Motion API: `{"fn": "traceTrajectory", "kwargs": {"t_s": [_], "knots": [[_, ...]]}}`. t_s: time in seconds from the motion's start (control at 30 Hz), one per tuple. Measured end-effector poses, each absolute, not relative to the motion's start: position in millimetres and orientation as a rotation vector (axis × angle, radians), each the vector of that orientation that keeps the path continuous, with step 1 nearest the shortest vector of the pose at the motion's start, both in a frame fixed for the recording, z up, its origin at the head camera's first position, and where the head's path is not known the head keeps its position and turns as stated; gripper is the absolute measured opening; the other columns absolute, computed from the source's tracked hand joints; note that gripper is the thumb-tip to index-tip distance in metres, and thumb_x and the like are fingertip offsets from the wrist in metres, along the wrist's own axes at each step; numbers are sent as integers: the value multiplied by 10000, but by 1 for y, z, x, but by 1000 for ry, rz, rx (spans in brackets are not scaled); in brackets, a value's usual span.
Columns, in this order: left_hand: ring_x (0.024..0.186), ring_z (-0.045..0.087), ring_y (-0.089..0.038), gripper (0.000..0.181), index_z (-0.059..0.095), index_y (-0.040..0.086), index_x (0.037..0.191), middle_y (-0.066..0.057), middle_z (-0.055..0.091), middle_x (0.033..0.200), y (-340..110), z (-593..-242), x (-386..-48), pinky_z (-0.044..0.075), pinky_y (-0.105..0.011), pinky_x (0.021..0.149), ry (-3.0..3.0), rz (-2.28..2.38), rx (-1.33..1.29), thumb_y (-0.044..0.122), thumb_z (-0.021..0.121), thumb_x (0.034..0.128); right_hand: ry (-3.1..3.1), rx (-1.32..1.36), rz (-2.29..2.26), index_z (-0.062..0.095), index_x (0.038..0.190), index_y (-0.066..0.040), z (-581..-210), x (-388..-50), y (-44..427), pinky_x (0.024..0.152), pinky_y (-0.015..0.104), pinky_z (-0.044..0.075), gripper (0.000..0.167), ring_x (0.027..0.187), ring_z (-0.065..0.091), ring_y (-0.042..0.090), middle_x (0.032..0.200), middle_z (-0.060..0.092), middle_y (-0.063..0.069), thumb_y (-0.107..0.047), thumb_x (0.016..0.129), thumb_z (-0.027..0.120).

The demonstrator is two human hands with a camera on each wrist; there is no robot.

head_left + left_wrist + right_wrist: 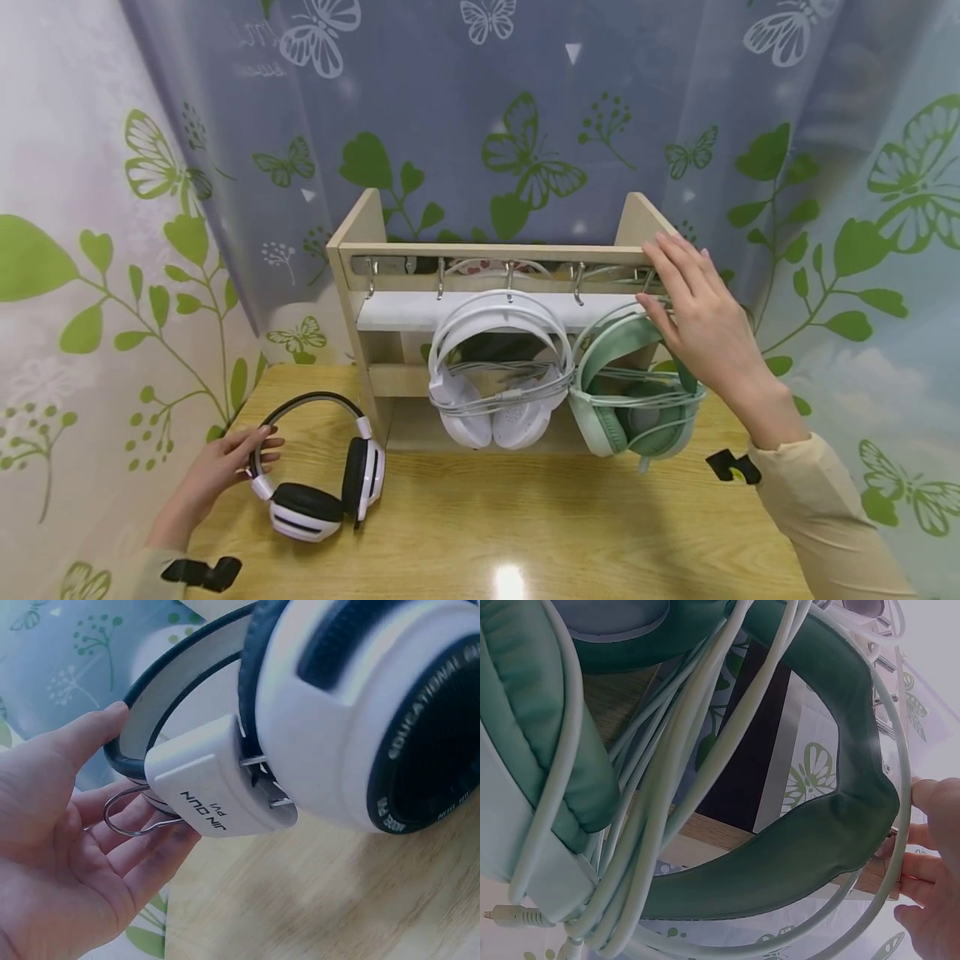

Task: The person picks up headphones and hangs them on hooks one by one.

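Black-and-white headphones (364, 479) stand on the table at the left. My left hand (217, 467) holds their headband near one end; in the left wrist view the thumb lies on the band's outer side and the fingers pass beneath it. Green headphones (618, 346), wrapped in their cable, hang at the right end of a wooden rack (487, 250). My right hand (701, 312) rests on the rack's top right corner, its fingers fairly straight, beside the green headband (862, 750). White headphones (501, 312) hang from a middle hook, their cable wound around them.
Metal hooks (371, 279) line the rack's front rail; the two at the left carry nothing. A white shelf (397, 310) lies behind them. The wooden table (450, 525) spreads in front, with patterned curtains (480, 125) at the back and sides.
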State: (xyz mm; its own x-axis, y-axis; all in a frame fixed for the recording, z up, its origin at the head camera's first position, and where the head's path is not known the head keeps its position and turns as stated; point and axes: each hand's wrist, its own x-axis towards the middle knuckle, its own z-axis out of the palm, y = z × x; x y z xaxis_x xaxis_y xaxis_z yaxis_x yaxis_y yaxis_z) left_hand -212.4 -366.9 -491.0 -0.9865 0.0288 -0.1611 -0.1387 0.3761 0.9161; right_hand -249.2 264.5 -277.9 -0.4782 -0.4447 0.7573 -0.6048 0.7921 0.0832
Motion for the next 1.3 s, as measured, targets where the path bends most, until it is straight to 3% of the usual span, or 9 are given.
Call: {"fn": "traceTrajectory", "kwargs": {"t_s": [0.2,0.47,0.67,0.83,1.3], "knots": [[1077,705,-102,726,351,-115,1508,-185,633,1353,-365,-486,-206,572,-258,873,2430,1737,-32,446,481,1065,-2154,772,247,405,1535,-14,-278,-249,265,1242,512,181,588,1485,318,369,1580,388,201,-382,1081,467],[1095,707,-152,694,371,-93,1504,-166,650,1340,-359,-482,-196,581,-277,875,2474,1736,24,420,515,1058,-2151,776,252,405,1536,-14,-278,-249,264,1236,528,192,589,1485,319,367,1580,389,199,-380,1079,473],[1048,714,-106,648,429,-83,1478,22,723,1233,-355,-482,-190,585,-263,844,2513,1789,34,410,505,1065,-2151,776,252,405,1535,-13,-278,-249,264,1241,516,182,590,1485,318,369,1581,387,201,-383,1080,468],[1013,731,-126,641,391,-95,1479,151,729,1146,-352,-483,-185,590,-258,834,2514,1861,8,380,514,1066,-2150,776,254,407,1534,-13,-278,-249,264,1241,515,182,609,1486,317,369,1581,387,201,-421,1083,426],[968,728,-52,650,378,-160,1460,161,730,1122,-347,-476,-176,610,-338,809,2541,1963,-19,319,550,1057,-2146,774,254,411,1531,-11,-278,-249,264,1235,528,194,616,1482,322,374,1579,390,202,-435,1083,413]]}}
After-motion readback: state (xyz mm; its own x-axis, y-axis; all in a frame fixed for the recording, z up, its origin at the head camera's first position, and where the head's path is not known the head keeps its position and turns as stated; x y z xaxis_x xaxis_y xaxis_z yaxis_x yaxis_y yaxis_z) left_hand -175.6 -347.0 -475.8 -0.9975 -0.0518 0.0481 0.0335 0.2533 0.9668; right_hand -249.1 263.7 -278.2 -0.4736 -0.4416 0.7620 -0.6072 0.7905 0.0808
